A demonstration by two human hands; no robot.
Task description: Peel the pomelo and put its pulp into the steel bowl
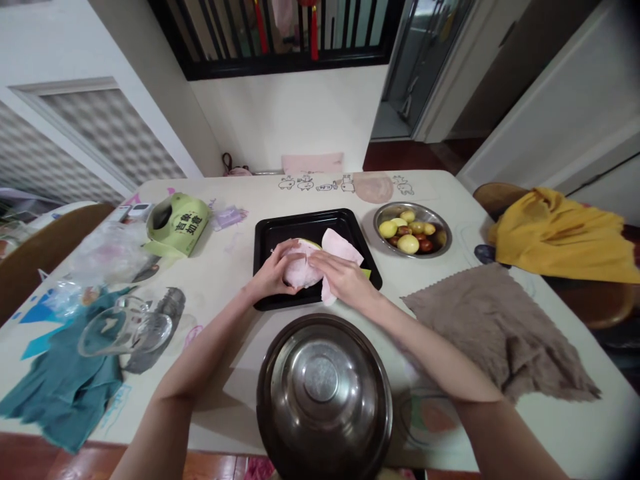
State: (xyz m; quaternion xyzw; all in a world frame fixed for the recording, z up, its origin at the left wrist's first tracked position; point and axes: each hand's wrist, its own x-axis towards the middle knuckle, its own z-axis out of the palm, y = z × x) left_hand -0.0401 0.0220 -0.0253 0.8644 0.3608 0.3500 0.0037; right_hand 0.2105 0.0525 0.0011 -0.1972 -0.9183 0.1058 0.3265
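Observation:
A partly peeled pomelo [301, 268] with pinkish-white pith and a strip of green rind sits low over the black baking tray [273, 227]. My left hand [276, 270] curves around its left side, gripping it. My right hand [345, 275] presses against its right side with the fingers bent over the pith; the fingertips are partly hidden. Under and beyond my right hand lies a thick piece of pomelo peel [343, 247], pale pink inside. A green edge of rind shows by the tray's right side.
An upturned steel bowl [323, 393] stands close to me. Right of the tray is a steel bowl [443, 237] of small fruit, with a brown cloth [495, 327] nearer. Leftward are a glass pitcher [125, 330], a teal cloth [70, 393] and a green paper package [183, 227].

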